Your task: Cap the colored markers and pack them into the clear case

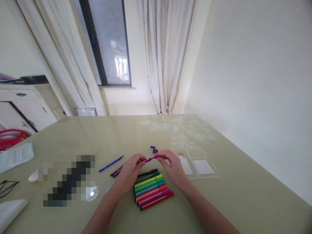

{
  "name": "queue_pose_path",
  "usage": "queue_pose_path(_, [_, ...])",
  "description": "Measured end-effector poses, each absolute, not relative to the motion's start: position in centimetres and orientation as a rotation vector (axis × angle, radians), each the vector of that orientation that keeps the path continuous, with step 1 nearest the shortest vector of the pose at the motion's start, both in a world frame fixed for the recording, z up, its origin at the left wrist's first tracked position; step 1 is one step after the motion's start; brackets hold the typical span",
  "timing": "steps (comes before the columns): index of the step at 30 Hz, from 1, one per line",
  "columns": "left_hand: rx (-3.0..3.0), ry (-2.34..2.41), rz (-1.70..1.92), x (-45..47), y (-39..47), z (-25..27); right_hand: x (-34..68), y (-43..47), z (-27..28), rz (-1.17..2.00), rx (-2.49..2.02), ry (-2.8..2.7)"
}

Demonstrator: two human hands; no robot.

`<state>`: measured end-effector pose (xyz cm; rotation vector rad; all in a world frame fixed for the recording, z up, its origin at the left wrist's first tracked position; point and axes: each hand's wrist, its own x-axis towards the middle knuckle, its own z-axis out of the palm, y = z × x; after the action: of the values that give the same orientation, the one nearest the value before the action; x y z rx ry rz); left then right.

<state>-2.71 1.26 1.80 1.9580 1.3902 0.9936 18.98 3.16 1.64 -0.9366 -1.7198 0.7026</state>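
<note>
Between the fingers of my left hand (130,171) is a pink marker (147,160), its dark tip bare and pointing right. My right hand (172,165) pinches a small pink cap (155,157) just off that tip; whether the two touch I cannot tell. Under and between my hands lies a row of several capped markers, among them a yellow-green marker (148,181), an orange marker (151,193) and a red marker (157,201). Left of my left hand is an uncapped blue marker (110,164). Beside it a dark red marker (116,171) is partly hidden by that hand.
Beyond my hands lie a blue cap (152,147) and a dark red cap (155,152). An opened clear plastic case (214,176) rests to the right. Glasses (8,188), a white object (11,211) and a blurred dark shape (69,182) are at left.
</note>
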Motion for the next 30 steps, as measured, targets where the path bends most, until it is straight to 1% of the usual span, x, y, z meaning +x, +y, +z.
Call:
queue_pose_path(7, [1.985,1.358,1.000,-2.1,0.9,1.9,18.6,2.7,1.7,0.704,-0.920,-1.773])
queue_pose_path(16, [1.972,1.377,1.013,-1.1,0.6,2.1,19.2,3.0,1.8,0.932,-0.992,-1.683])
queue_pose_path(22, [1.932,1.396,1.009,-0.6,0.4,2.0,19.5,3.0,1.8,0.960,-1.018,-1.735])
queue_pose_path(25, [1.974,1.445,0.915,-1.0,0.3,2.0,19.2,3.0,1.7,0.803,-1.109,-1.880])
queue_pose_path(28, [2.006,1.498,0.758,-1.8,0.4,2.0,18.7,3.0,1.2,0.450,-1.212,-2.078])
queue_pose_path(30, [2.026,1.472,0.661,-2.4,0.5,2.0,18.4,3.1,0.6,0.269,-1.259,-2.203])
